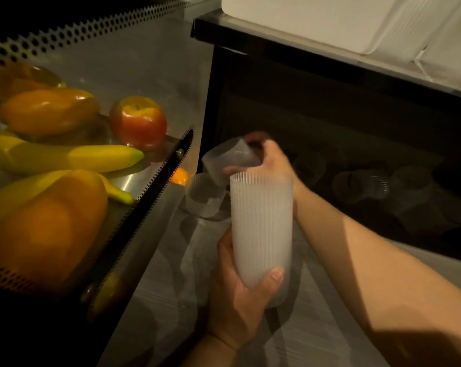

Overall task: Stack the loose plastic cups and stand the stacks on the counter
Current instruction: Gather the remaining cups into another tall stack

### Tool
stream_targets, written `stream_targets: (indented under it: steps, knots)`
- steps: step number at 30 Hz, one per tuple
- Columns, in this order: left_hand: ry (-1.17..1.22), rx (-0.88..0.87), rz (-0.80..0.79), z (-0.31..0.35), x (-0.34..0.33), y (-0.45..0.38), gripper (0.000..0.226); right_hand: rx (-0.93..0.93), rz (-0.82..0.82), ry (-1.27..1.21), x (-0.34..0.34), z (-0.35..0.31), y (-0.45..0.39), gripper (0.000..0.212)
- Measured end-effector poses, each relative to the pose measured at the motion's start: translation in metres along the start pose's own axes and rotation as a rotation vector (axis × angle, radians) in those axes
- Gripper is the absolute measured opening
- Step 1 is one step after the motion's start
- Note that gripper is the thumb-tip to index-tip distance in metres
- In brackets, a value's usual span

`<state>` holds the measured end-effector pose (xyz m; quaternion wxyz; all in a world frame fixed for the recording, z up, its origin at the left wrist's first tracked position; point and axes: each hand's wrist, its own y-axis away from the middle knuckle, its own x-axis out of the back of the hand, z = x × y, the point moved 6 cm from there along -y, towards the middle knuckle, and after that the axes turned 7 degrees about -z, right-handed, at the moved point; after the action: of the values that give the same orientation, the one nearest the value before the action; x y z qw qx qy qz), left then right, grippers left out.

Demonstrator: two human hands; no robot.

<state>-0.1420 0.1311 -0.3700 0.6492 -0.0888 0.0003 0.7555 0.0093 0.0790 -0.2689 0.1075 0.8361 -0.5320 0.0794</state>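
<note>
Head view: grey counter (316, 327) (dim) beside fruit tray (155, 197).

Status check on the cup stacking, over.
Left hand grips the ribbed cup stack, upright. Right hand holds a loose cup, tilted above the stack's rim. Another cup on the counter behind; nothing blocking.

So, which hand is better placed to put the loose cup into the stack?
The right hand. It already grips the loose cup, tilted just above the open top of the stack. The left hand is busy: it holds the stack near its base.
</note>
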Motion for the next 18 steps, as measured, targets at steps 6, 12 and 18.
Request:
stream_targets:
  steps: [6,12,18]
  knots:
    - [-0.126,-0.028,-0.045,0.007,0.001,0.004,0.084,0.134,0.166,-0.164,0.073,-0.047,0.039,0.045]
    - [-0.13,-0.021,-0.098,0.031,-0.01,0.007,0.083,0.076,-0.109,0.477,0.084,-0.091,0.08,0.029]
    - [-0.255,-0.055,-0.148,0.058,0.007,0.006,0.081,-0.016,-0.317,0.634,0.053,-0.099,0.091,0.039]
